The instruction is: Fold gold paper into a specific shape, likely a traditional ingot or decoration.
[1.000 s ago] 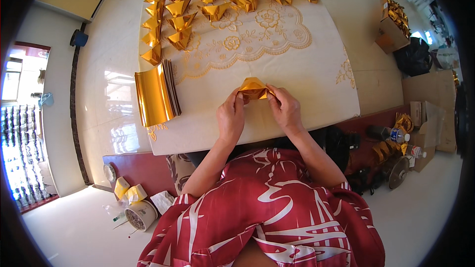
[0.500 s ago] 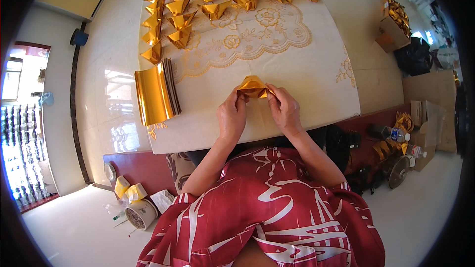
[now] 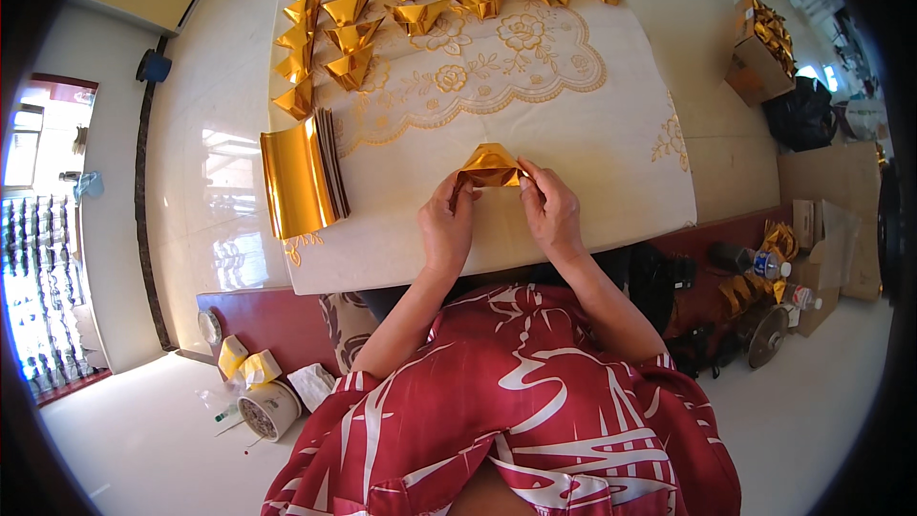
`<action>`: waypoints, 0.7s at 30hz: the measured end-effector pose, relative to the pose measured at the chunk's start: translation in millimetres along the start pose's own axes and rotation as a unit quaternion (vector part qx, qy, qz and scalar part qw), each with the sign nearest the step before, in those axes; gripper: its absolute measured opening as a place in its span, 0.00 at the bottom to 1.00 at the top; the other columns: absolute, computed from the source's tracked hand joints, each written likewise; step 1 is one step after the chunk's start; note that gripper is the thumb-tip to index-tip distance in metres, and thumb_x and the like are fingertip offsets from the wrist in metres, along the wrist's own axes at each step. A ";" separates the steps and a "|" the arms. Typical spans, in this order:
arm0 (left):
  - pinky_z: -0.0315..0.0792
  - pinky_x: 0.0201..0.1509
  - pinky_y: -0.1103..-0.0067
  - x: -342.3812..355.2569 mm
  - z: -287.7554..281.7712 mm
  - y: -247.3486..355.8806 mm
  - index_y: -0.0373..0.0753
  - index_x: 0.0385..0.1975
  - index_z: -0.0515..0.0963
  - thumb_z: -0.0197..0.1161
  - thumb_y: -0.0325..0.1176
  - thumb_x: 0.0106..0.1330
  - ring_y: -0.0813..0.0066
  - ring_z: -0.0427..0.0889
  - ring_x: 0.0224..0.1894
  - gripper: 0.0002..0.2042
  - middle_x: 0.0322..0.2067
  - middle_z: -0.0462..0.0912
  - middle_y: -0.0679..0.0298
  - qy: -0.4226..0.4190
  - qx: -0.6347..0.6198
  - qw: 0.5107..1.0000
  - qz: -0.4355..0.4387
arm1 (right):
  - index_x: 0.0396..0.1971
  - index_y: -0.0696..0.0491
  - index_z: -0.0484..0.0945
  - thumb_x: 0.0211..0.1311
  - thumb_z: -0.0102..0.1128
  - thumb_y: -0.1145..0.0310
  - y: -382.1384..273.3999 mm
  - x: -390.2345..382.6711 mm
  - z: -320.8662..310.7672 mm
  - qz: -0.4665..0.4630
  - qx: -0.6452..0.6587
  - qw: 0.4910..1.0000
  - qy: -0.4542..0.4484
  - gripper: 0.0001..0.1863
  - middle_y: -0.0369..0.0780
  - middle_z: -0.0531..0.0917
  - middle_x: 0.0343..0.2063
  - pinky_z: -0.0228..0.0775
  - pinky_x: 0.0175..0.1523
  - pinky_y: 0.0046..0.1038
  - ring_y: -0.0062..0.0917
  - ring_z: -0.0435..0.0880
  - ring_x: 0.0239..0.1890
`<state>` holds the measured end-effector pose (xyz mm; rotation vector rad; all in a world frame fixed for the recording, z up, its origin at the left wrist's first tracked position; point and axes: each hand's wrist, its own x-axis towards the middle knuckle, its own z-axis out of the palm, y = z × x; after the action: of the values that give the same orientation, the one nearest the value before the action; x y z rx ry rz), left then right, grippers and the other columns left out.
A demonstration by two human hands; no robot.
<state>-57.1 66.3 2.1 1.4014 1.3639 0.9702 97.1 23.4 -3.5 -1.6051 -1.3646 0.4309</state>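
A partly folded piece of gold foil paper (image 3: 489,166) rests on the white table cover (image 3: 573,134) right in front of me. My left hand (image 3: 447,225) pinches its left corner and my right hand (image 3: 548,209) pinches its right corner. A stack of flat gold sheets (image 3: 298,175) lies to the left of my hands. Several finished gold folded ingot shapes (image 3: 353,36) are laid in rows along the far left and far edge of the cover.
A cardboard box of gold folded shapes (image 3: 760,53) sits on the floor at the right, by a black bag (image 3: 804,115). Bottles and more boxes (image 3: 812,258) crowd the right side. A small bin (image 3: 269,408) stands at the lower left.
Both hands stay on the gold paper; the fold between the fingers has shifted slightly. Nothing else has moved.
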 end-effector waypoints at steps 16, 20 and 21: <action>0.78 0.39 0.78 0.4 -0.7 -1.6 0.31 0.53 0.77 0.56 0.25 0.69 0.71 0.88 0.34 0.14 0.33 0.87 0.54 0.003 0.022 0.999 0.038 | 0.51 0.58 0.79 0.69 0.55 0.71 -1.8 0.9 -1.3 0.020 0.022 1.000 -0.001 0.14 0.41 0.81 0.30 0.69 0.33 0.24 0.23 0.76 0.25; 0.78 0.39 0.77 0.0 -1.5 -2.1 0.32 0.53 0.77 0.55 0.24 0.69 0.71 0.87 0.34 0.15 0.32 0.86 0.54 0.000 0.046 0.997 0.054 | 0.51 0.58 0.80 0.69 0.55 0.71 -1.7 -0.7 0.0 0.016 0.027 1.000 0.005 0.14 0.41 0.81 0.30 0.69 0.33 0.24 0.24 0.76 0.25; 0.78 0.39 0.77 0.0 -1.4 -0.7 0.32 0.53 0.77 0.55 0.24 0.69 0.71 0.87 0.34 0.14 0.31 0.86 0.54 -0.004 0.054 0.997 0.058 | 0.50 0.58 0.80 0.70 0.55 0.70 -1.5 -0.9 -0.2 0.017 0.024 1.000 -0.002 0.14 0.42 0.81 0.29 0.69 0.33 0.24 0.24 0.76 0.25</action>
<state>-58.6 66.4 1.7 1.5781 1.3593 0.9765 96.2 22.4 -2.4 -1.5920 -1.3213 0.4834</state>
